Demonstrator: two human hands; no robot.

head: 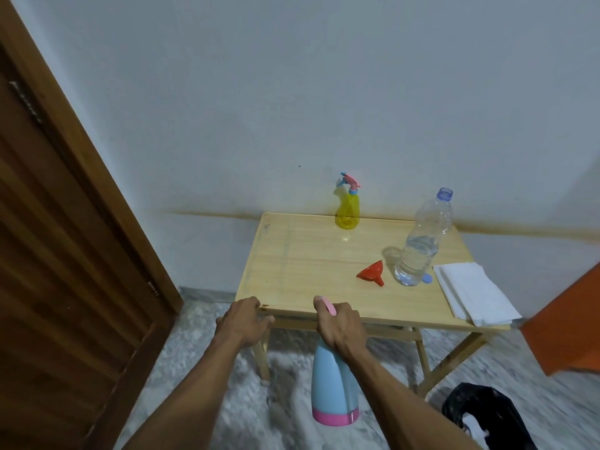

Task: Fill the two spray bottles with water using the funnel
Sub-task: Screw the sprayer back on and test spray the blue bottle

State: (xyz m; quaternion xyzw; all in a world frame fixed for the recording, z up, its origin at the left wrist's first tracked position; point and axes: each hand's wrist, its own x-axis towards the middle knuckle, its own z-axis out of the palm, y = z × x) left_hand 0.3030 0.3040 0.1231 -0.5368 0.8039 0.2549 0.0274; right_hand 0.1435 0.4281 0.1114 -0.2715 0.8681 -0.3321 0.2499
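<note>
Yellow spray bottle, blue-and-pink spray bottle, red funnel, white napkins

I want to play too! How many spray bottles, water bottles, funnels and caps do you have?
Spray bottles: 2, the yellow spray bottle and the blue spray bottle held by the right hand
Water bottle: 1
Funnel: 1
Bottle cap: 1
Total: 5
</note>
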